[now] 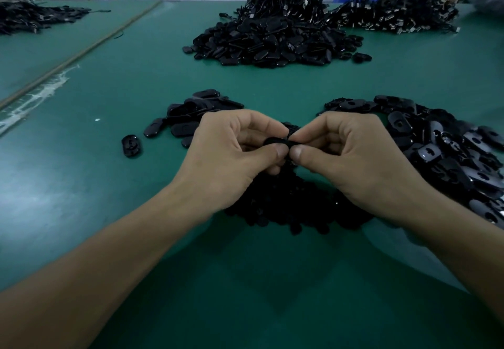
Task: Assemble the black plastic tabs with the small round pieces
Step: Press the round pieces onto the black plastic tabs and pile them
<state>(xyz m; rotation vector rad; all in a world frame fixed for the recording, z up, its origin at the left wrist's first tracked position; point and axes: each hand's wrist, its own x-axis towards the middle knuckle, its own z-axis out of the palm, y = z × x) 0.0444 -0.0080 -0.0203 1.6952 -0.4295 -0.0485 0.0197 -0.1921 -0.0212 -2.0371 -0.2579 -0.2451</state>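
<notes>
- Round pieces (286, 201) lay heaped on the green table (109, 185) under both wrists.
- Above them, the left grip (231, 144) and right grip (351, 152) pinched one black tab (275, 141) between thumbs and forefingers.
- Tabs (450, 152) lay piled at either side, with a bigger heap (272, 40) beyond.

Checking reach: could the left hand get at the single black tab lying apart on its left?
Probably yes: only bare green mat lies between the left hand and the single tab. But it pinches a black piece together with the right hand, so it must let go first.
</notes>
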